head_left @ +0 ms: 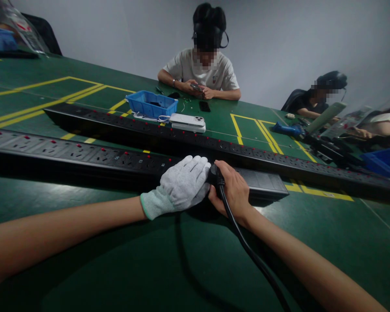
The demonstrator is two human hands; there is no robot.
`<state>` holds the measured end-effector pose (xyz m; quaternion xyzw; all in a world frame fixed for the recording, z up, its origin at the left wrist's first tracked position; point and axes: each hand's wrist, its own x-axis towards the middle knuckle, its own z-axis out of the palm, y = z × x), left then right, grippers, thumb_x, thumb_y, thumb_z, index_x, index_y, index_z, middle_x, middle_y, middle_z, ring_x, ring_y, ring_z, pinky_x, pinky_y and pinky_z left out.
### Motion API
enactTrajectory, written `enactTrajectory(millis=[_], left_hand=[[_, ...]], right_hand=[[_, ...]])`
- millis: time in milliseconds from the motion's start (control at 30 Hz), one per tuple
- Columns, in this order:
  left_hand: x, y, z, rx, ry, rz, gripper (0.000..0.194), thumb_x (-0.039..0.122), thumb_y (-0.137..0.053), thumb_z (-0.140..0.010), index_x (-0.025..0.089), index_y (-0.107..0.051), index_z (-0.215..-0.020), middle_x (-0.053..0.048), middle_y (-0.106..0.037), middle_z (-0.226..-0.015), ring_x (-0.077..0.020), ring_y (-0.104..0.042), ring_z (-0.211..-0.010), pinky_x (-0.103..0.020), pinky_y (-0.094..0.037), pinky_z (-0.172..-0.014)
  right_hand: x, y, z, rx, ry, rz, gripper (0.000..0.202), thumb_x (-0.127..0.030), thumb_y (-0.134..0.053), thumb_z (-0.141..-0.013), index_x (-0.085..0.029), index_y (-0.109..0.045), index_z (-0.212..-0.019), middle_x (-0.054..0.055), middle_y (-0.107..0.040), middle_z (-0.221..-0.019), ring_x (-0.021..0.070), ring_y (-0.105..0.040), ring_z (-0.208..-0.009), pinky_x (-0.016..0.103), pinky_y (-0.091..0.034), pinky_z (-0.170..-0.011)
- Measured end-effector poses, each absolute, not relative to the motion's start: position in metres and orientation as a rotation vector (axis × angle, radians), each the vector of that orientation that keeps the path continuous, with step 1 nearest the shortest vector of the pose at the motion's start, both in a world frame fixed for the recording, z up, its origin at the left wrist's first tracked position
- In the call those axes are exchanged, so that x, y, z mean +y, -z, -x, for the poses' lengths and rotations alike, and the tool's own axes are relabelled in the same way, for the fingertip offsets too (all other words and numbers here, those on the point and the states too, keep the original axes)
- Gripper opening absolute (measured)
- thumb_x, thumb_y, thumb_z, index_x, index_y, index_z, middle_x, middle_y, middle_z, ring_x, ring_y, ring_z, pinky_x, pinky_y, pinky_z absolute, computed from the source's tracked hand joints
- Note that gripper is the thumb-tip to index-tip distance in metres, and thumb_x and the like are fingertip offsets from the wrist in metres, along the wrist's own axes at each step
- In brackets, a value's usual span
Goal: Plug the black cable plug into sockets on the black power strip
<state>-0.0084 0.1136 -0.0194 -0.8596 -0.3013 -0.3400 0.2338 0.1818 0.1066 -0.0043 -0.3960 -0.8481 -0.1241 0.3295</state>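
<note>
Stretching beneath everything, the green table (110,255) seems to serve as a steady bed for two long black socket strips. The far strip (211,145) lies slantwise behind the near strip (133,169); both rest sockets upward, presumably so plugs can enter from above. Across the near strip, towards its right end, both hands meet. The gloved left hand (185,182) lies over the strip with its fingers pressed together, tips beside the plug, probably steadying it; I cannot tell what its thumb does. The bare right hand (232,186) pinches the plug from the right, fingers on the far side and thumb nearer, a hold that likely keeps it upright. The thick black cable (242,237) drops from it towards the near right. The plug (212,174) itself sits over the near strip, between the hands; whether it is seated cannot be told.

As for edges, the table's near side gives the forearms and cable room. The far strip's long wall limits reach just beyond the fingers. Rightward, the near strip's end shows past the right hand, leaving a short stretch of casing beside it.
</note>
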Motion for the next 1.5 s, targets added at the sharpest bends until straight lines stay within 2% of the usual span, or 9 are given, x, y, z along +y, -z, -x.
enactTrajectory(millis=[133, 800, 1200, 1500], left_hand=[[0.1135, 0.0191, 0.0084, -0.811, 0.903, 2.343, 0.051, 0.028, -0.051, -0.084, -0.001, -0.047, -0.125, -0.025, -0.052, -0.126, -0.0341, -0.040, -0.127, -0.051, -0.040, -0.103], [0.1135, 0.0213, 0.0079, -0.855, 0.955, 2.402, 0.050, 0.025, -0.048, -0.085, 0.005, -0.044, -0.130, -0.021, -0.048, -0.133, -0.0331, -0.040, -0.128, -0.054, -0.040, -0.103], [0.1133, 0.0198, 0.0079, -0.848, 0.997, 2.412, 0.050, 0.026, -0.051, -0.083, 0.003, -0.046, -0.128, -0.022, -0.050, -0.129, -0.0325, -0.040, -0.128, -0.051, -0.039, -0.104], [0.1131, 0.0201, 0.0081, -0.849, 0.884, 2.346, 0.052, 0.029, -0.051, -0.084, 0.000, -0.046, -0.127, -0.023, -0.052, -0.127, -0.0331, -0.041, -0.126, -0.050, -0.039, -0.105]], right_hand=[[0.1071, 0.0052, -0.1817, -2.221, 0.337, 1.036, 0.055, -0.028, -0.047, -0.081, -0.012, -0.034, -0.132, 0.015, -0.054, -0.124, 0.0250, -0.054, -0.111, 0.039, -0.047, -0.091], [0.1065, 0.0037, -0.1825, -2.232, 0.297, 1.020, 0.060, -0.029, -0.049, -0.080, -0.014, -0.030, -0.135, 0.015, -0.053, -0.125, 0.0258, -0.054, -0.113, 0.041, -0.048, -0.091], [0.1076, 0.0058, -0.1822, -2.224, 0.323, 1.033, 0.060, -0.030, -0.048, -0.080, -0.013, -0.031, -0.134, 0.015, -0.053, -0.124, 0.0251, -0.054, -0.111, 0.040, -0.048, -0.090], [0.1068, 0.0048, -0.1814, -2.214, 0.324, 1.034, 0.058, -0.030, -0.049, -0.080, -0.013, -0.033, -0.133, 0.015, -0.054, -0.124, 0.0253, -0.055, -0.110, 0.040, -0.048, -0.090]])
